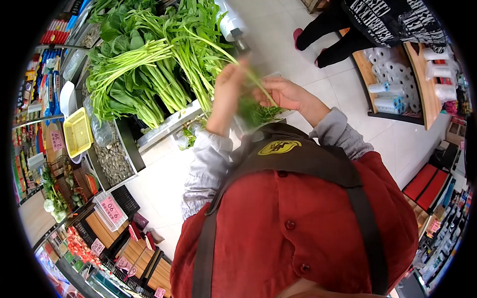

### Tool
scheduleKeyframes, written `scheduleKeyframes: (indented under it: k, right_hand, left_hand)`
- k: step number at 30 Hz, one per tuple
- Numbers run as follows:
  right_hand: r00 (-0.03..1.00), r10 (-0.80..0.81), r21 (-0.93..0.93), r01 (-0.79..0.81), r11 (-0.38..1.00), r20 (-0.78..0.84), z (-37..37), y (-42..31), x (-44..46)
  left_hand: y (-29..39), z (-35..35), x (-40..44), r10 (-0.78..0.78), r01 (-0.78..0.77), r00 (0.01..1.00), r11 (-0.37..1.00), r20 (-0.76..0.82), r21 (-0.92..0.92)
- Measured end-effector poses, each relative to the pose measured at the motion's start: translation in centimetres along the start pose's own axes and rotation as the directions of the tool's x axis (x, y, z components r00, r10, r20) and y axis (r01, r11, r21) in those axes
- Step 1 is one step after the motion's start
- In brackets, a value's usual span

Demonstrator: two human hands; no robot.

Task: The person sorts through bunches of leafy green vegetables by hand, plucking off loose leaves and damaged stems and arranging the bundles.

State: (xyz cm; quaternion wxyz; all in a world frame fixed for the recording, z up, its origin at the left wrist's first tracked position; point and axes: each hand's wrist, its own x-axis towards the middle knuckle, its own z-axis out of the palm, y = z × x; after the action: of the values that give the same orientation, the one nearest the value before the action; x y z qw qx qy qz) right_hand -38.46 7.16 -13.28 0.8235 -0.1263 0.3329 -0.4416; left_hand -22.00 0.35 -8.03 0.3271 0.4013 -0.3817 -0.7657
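Observation:
A long green stalk runs slantwise from the leafy pile across to my right hand. My left hand is closed at the stalk's middle, its fingertips blurred by motion. Lower down the same stalk, my right hand pinches it near its end. Beneath my hands lies a heap of green trimmings, partly blurred. Bunches of leafy greens fill the display ahead and to the left, with thin stems lying over broader leaves.
A yellow basket hangs at the left beside a bin of shellfish. Another person stands at the upper right, near a wooden shelf of plastic rolls. Goods with price tags fill the lower left.

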Motion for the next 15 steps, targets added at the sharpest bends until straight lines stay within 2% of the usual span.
scheduleKeyframes:
  k: [1, 3, 7, 10, 15]
  right_hand:
    - [1.0, 0.001, 0.0, -0.001, 1.0, 0.003, -0.6, 0.3, 0.1]
    - [0.999, -0.006, 0.057, 0.003, 0.998, 0.042, -1.2, 0.7, 0.1]
    - [0.997, -0.023, 0.095, 0.017, 0.995, 0.073, -1.0, 0.6, -0.6]
    - [0.997, -0.024, 0.048, 0.02, 0.999, 0.078, -0.9, 0.2, -1.2]
    - [1.0, -0.025, 0.046, 0.026, 0.999, -0.014, -0.6, -0.1, -1.6]
  left_hand:
    - [-0.2, -0.1, 0.2, 0.001, -0.001, 1.0, 1.0, -0.003, 0.001]
    - [-1.0, -0.7, 0.6, 0.106, -0.103, 0.992, 0.994, 0.07, -0.035]
    - [-1.7, -1.3, 1.2, 0.106, -0.103, 0.993, 0.994, 0.054, -0.042]
    - [-2.0, -1.4, 1.3, 0.109, -0.108, 0.993, 0.994, 0.047, -0.024]
    - [-1.8, -1.2, 1.0, 0.125, -0.124, 0.989, 0.992, 0.075, -0.019]
